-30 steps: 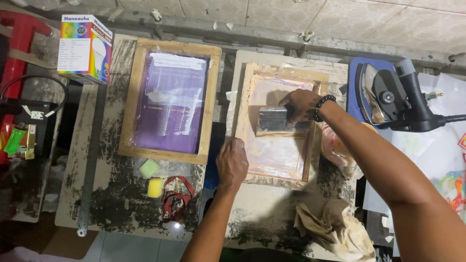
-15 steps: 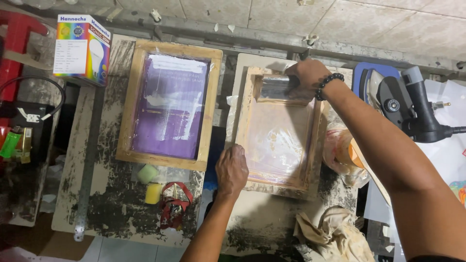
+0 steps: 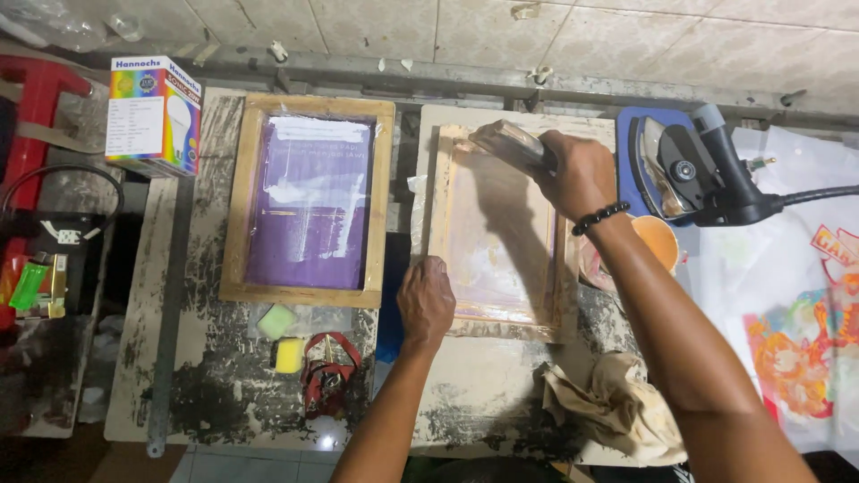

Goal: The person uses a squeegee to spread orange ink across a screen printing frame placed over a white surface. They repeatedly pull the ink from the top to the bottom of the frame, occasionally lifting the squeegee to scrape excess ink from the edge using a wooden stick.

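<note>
- Head view: the right hand (image 3: pixel 582 174) has its grip wrapped tight around a squeegee (image 3: pixel 508 143), whose blade sits on the far end of a pale wooden screen frame (image 3: pixel 497 234).
- This frame lies flat on the stained table (image 3: pixel 483 394), toward its far edge and right of the middle.
- The left hand (image 3: pixel 427 302) lies palm down with a flat, wide grip, holding nothing; it presses on the near left corner of the pale frame.
- A dark bead bracelet (image 3: pixel 599 217) circles the right wrist.
- A second wooden frame with a purple screen (image 3: pixel 309 201) lies to the left, well apart from the pale one, near the table's far left corner.
- Near this frame's front edge lie a green sponge (image 3: pixel 277 320) and a yellow sponge (image 3: pixel 289 355), with a red strap tool (image 3: pixel 327 374) just beside them.
- A crumpled tan rag (image 3: pixel 617 402) lies near the table's front right corner.
- An orange cup (image 3: pixel 658 240) shows just beyond the right forearm.
- A dark clothes iron (image 3: pixel 689 174) rests on a blue pad at the far right, its cord running off right.
- A colourful bulb box (image 3: pixel 154 114) stands at the far left corner.
- A printed sheet (image 3: pixel 796 349) lies at the right.
</note>
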